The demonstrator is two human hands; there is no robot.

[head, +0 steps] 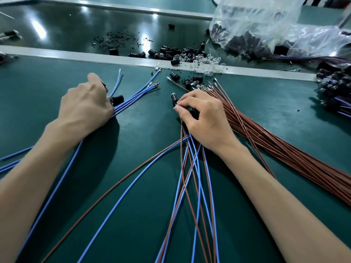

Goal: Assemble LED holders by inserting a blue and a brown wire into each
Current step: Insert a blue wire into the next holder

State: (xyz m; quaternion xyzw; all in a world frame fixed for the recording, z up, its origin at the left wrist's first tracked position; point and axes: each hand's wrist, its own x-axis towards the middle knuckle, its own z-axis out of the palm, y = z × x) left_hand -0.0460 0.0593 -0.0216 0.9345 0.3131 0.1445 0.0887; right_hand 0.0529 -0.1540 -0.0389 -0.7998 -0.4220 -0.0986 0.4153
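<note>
Trailing wires (185,184): blue and brown strands cross one another and fan from under my right palm down toward me over the green table (142,215).
Right hand (205,118): fingers are curled, with thumb and forefinger pinching a black LED holder (174,98) whose clear tip points away from me. More black shows inside the curl, but I cannot tell what it is.
Left hand (85,103): back is up and fingers are curled down over the blue wires (133,97), gripping them against the table.
Blue wires: a small flat bundle runs from under my left wrist up and to the right, the metal ends splayed near the rail (95,57).
Second holder (117,99): black, lying on the blue wires and touching my left fingers. I cannot tell whether I hold it.
Brown wires (266,133): a thick bundle just right of my right hand, slanting from the lower right edge up to the loose parts by the rail.
Loose holders (167,52): a black heap beyond the rail, with clear LEDs (207,63) spilled beside it across the rail.
Plastic bag (256,21): crumpled and clear at the upper right, with dark parts inside.
Finished pieces (334,84): black holders with wires attached, piled at the right edge, well apart from both hands.
</note>
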